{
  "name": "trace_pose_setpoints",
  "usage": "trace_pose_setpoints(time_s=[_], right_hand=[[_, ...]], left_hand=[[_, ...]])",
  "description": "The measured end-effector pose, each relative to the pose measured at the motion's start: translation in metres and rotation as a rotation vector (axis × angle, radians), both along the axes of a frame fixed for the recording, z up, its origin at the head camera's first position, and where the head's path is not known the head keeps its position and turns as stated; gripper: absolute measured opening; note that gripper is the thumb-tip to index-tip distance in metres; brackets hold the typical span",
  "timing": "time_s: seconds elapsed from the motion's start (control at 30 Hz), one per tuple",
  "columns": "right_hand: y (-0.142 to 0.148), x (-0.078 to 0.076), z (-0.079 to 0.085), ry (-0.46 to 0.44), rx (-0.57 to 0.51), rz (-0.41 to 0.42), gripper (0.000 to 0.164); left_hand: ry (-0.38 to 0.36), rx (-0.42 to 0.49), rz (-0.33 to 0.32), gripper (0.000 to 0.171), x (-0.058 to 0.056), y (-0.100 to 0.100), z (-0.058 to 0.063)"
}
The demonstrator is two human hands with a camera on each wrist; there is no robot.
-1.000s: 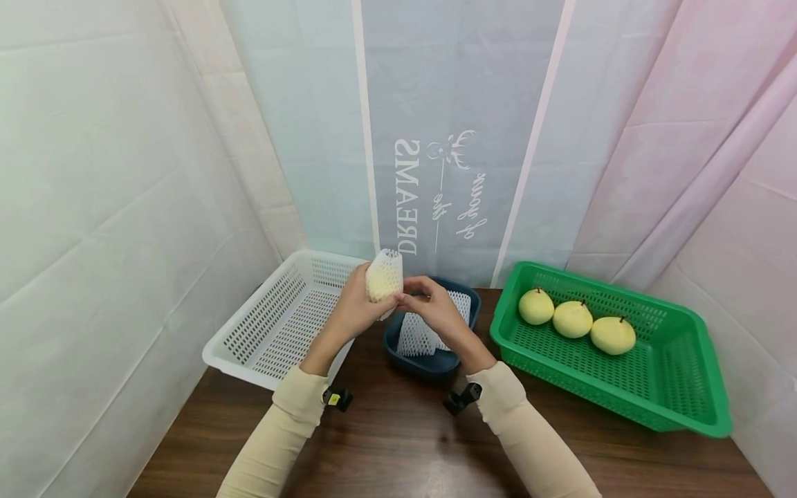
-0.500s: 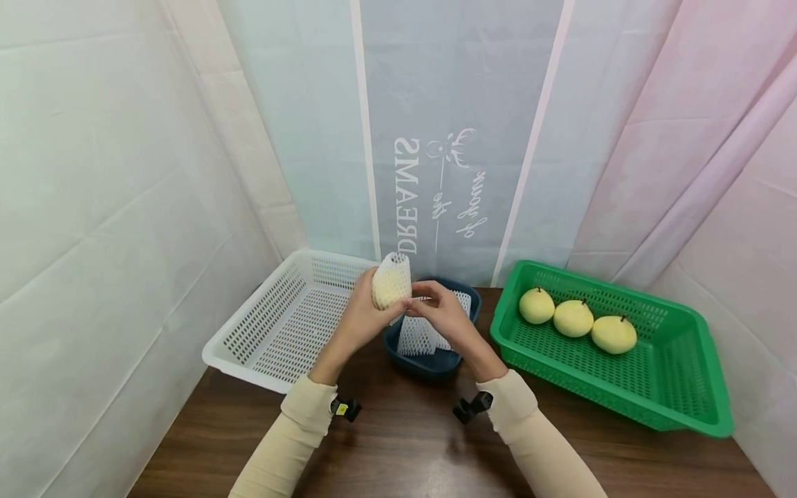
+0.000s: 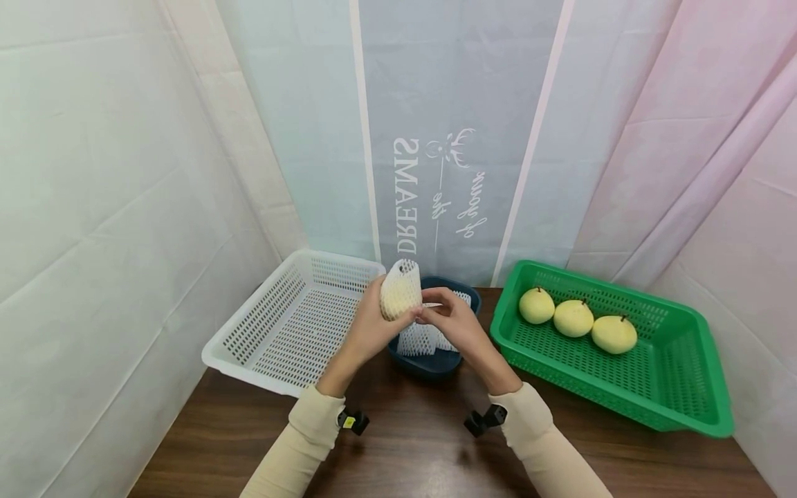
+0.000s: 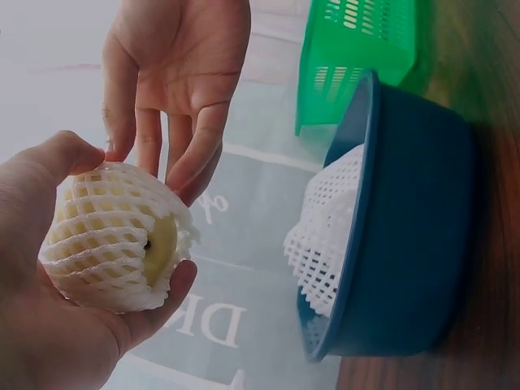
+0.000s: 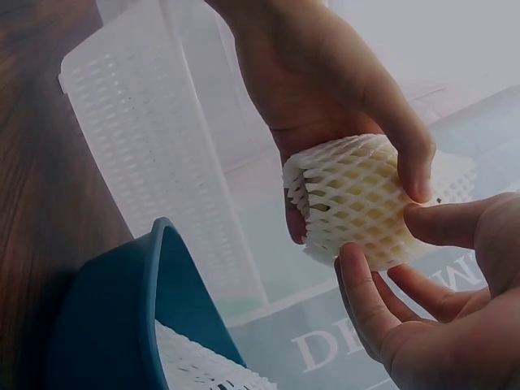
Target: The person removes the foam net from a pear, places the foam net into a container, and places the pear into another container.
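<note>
A yellow pear in a white foam net [image 3: 400, 294] is held up over the blue basin [image 3: 429, 368]. My left hand [image 3: 367, 328] grips it, thumb on the near side and fingers round the far side. Meeting the net from the other side, my right hand [image 3: 453, 321] pinches its edge between thumb and index finger. In the left wrist view, part of the bare pear [image 4: 161, 246] and a dark spot show at the net's open end. Loose white foam nets [image 3: 418, 339] lie in the basin.
At right, a green basket [image 3: 660, 415] holds three bare pears [image 3: 573, 318]. A white perforated basket [image 3: 249, 370] stands at left. A printed curtain [image 3: 461, 83] hangs behind the brown wooden table [image 3: 398, 463].
Both hands have shifted right and slightly toward me with the netted pear. The net's open top has tipped more into view. The baskets and basin stay put.
</note>
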State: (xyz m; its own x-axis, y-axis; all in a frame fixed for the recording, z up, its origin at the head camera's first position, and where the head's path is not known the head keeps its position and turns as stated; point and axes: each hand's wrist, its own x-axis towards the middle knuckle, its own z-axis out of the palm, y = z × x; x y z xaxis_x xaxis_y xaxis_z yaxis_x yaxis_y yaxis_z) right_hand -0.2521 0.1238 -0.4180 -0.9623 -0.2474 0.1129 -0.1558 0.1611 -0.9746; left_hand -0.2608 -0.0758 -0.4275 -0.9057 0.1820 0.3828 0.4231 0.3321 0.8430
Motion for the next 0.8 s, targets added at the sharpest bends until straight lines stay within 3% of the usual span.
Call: trace_pose_setpoints(time_s=[0.23,0.43,0.67,0.8], right_hand=[[0.011,0.007,0.000,0.007,0.044,0.003,0.045],[0.020,0.011,-0.004,0.012,0.059,0.003,0.049],[0.030,0.018,-0.007,-0.001,0.078,0.008,0.050],[0.034,0.022,-0.007,0.004,0.093,0.020,0.051]], left_hand=[[-0.009,0.029,-0.054,0.083,0.007,0.007,-0.002],[-0.038,-0.006,-0.091,0.089,0.011,0.009,-0.009],[-0.051,-0.018,-0.213,0.087,0.019,0.009,-0.014],[-0.050,-0.026,-0.243,0.085,0.022,0.008,-0.018]])
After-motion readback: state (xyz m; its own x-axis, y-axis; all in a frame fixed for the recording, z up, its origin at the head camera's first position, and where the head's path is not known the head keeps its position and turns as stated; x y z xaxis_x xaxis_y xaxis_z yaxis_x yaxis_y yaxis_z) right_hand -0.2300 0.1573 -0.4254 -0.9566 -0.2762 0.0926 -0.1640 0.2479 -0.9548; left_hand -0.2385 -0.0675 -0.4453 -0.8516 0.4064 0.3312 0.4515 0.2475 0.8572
